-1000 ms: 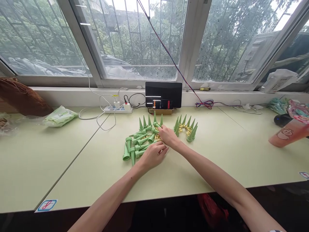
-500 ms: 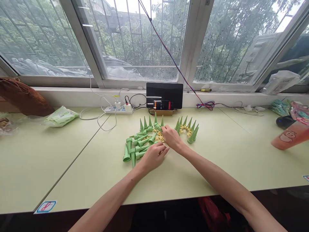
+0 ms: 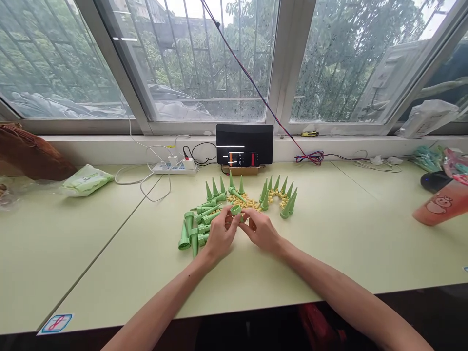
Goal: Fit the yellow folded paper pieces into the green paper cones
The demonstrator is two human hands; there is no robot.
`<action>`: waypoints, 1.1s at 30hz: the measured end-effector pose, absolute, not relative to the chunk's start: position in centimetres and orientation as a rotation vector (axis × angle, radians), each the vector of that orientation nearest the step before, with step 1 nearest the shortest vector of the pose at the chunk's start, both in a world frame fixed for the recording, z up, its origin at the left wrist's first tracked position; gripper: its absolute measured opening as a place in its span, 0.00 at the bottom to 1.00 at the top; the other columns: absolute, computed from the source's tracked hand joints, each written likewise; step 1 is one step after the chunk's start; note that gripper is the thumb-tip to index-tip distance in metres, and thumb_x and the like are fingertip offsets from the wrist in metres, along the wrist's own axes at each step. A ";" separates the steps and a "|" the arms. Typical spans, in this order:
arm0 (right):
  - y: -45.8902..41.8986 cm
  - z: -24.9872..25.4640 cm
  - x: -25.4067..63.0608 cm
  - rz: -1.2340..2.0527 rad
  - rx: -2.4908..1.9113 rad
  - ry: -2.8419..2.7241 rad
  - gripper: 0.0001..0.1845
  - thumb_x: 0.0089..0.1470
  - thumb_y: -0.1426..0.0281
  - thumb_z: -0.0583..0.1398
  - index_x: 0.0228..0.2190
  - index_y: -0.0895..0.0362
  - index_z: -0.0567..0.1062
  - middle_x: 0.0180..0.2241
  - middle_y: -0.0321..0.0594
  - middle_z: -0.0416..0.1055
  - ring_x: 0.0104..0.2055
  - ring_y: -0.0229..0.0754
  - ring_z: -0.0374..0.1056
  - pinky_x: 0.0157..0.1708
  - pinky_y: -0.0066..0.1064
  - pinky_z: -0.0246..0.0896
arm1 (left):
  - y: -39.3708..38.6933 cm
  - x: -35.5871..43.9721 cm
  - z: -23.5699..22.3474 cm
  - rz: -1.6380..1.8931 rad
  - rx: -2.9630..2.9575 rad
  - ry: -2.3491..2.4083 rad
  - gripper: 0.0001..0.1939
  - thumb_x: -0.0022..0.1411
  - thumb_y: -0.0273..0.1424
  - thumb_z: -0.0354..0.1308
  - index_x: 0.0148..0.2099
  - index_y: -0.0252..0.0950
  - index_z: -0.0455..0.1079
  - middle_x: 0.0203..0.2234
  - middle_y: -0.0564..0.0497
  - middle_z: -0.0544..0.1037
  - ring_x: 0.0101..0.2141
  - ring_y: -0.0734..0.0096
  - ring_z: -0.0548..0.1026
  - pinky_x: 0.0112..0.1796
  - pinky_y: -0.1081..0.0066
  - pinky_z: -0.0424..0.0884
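A green plastic watering spike [image 3: 236, 210] is held up with its round open end towards me. My left hand [image 3: 220, 235] grips it from the left, fingers and thumb closed around its side. From the right, my right hand [image 3: 262, 231] has its fingertips closed on the same spike; its lower part is mostly hidden by the fingers. Just behind lies a heap of small yellow pieces [image 3: 248, 201]. Several more green spikes [image 3: 193, 239] lie to the left of my left hand. Others stand point up in a curved row [image 3: 283, 185] at the right and in a row [image 3: 215, 185] at the back.
A phone [image 3: 243, 159] leans on a black panel [image 3: 244, 139] by the window. Left of it are a power strip [image 3: 175, 167] and loose white cables. A wipes pack [image 3: 87, 180] lies further left. A pink drink cup [image 3: 437, 207] tilts at the far right.
My right hand has come back from the rear spikes towards me and met my left hand. Between them a spike is now held with its open end visible. The view has shifted slightly.
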State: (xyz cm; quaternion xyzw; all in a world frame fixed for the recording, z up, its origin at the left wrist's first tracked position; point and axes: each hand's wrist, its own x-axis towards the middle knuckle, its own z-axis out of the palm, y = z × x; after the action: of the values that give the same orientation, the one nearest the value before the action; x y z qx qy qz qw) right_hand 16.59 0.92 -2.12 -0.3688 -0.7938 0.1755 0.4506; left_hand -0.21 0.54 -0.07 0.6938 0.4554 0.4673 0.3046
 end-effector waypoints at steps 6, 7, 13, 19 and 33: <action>0.8 -2.2 16.2 0.502 -0.923 -1.937 0.16 0.61 0.68 0.59 0.51 0.56 0.70 0.36 0.40 0.75 0.23 0.34 0.63 0.30 0.28 0.64 | 0.7 -0.2 -0.3 1.238 1.811 1.218 0.19 0.67 0.44 0.55 0.52 0.36 0.65 0.25 0.53 0.72 0.23 0.71 0.72 0.25 0.72 0.66; 0.8 -2.2 16.2 0.508 -0.926 -1.937 0.16 0.61 0.69 0.58 0.50 0.56 0.70 0.36 0.40 0.75 0.23 0.34 0.63 0.30 0.28 0.64 | 0.7 -0.2 -0.2 1.244 1.808 1.213 0.19 0.67 0.44 0.55 0.51 0.36 0.65 0.24 0.54 0.72 0.23 0.71 0.71 0.25 0.72 0.66; 0.7 -2.0 16.4 0.526 -0.933 -1.939 0.16 0.62 0.69 0.57 0.51 0.57 0.70 0.36 0.40 0.76 0.23 0.34 0.62 0.30 0.28 0.64 | 0.7 -0.1 -0.1 1.254 1.745 1.185 0.19 0.66 0.43 0.57 0.52 0.36 0.66 0.22 0.56 0.68 0.21 0.73 0.69 0.24 0.72 0.66; 0.6 -1.5 16.3 0.533 -0.933 -1.966 0.15 0.62 0.69 0.56 0.50 0.56 0.71 0.35 0.39 0.76 0.22 0.34 0.62 0.29 0.28 0.63 | 0.9 -0.1 0.2 1.279 1.624 1.128 0.21 0.64 0.44 0.59 0.53 0.37 0.67 0.23 0.56 0.68 0.19 0.76 0.67 0.21 0.74 0.65; 2.2 -1.3 18.2 0.356 -1.340 -1.909 0.14 0.60 0.74 0.57 0.47 0.60 0.74 0.43 0.45 0.74 0.28 0.38 0.67 0.36 0.32 0.65 | 1.2 -0.3 0.4 1.353 1.525 1.116 0.19 0.66 0.44 0.56 0.53 0.40 0.61 0.23 0.59 0.65 0.17 0.80 0.66 0.18 0.78 0.63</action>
State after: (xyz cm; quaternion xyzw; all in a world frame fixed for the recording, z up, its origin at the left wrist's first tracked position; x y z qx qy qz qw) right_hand 18.17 2.15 -1.31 -0.5249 -0.7481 0.1393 0.3813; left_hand -0.29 1.23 0.37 0.6020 0.4408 0.5341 0.3976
